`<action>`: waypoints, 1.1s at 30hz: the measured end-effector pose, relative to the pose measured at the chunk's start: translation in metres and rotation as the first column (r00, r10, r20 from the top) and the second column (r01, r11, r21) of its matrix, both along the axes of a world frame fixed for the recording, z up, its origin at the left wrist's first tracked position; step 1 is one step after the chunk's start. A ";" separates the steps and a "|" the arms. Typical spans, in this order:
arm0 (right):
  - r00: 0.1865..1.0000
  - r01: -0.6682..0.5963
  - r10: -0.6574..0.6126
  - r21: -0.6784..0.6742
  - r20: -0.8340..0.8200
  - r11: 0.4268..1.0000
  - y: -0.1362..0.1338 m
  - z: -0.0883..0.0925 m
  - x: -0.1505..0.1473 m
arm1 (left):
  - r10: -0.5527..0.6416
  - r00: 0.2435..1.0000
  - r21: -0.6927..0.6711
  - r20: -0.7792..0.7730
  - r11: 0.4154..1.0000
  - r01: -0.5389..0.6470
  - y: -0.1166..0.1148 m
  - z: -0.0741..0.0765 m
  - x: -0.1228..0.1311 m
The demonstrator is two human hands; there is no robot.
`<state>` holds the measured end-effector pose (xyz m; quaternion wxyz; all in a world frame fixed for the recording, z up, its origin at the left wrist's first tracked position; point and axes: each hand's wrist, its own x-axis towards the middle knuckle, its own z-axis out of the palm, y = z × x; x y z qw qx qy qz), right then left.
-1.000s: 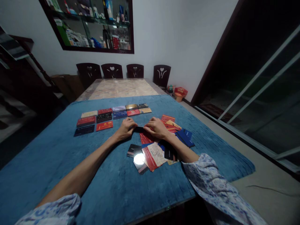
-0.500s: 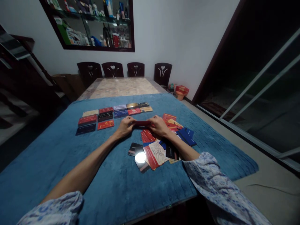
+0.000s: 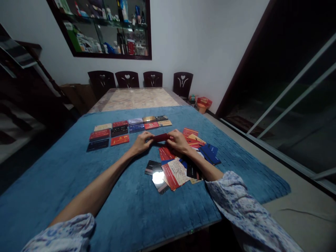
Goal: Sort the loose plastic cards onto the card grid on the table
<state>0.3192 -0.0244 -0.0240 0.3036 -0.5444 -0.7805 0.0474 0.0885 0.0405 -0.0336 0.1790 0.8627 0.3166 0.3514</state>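
A dark red card [image 3: 160, 137] is held up between my two hands above the cloth. My left hand [image 3: 143, 141] pinches its left end, and my right hand [image 3: 177, 140] grips the right end. Just under my right hand and forearm lies a loose pile of cards: red ones [image 3: 166, 153], a red and cream card [image 3: 175, 173], blue cards [image 3: 210, 154] and black and grey ones [image 3: 159, 177]. Beyond my left hand, cards lie in neat rows, among them an orange-red card [image 3: 119, 140], a dark navy card [image 3: 98, 145] and a blue card [image 3: 137, 127].
A blue cloth [image 3: 126, 206] covers the near part of the table, with a bare marble-like top [image 3: 139, 97] at the far end. Dark wooden chairs [image 3: 183, 84] stand behind it. A sliding glass door [image 3: 283, 98] is on the right.
The card between my hands has tilted, so its right end sits higher and more of its face shows. The view has shifted slightly.
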 end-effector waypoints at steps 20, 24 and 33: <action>0.993 0.060 -0.080 0.218 0.085 0.974 -0.001 0.009 -0.017 | -0.040 0.999 0.029 0.032 0.999 0.039 -0.001 -0.001 0.002; 0.982 0.067 -0.110 0.269 0.152 0.961 -0.003 0.010 -0.019 | -0.030 0.998 0.045 0.056 0.999 0.027 -0.003 0.000 0.002; 0.950 0.012 -0.108 0.312 0.292 0.950 -0.001 0.010 -0.022 | -0.026 0.992 0.071 0.120 0.997 0.018 -0.007 0.003 0.001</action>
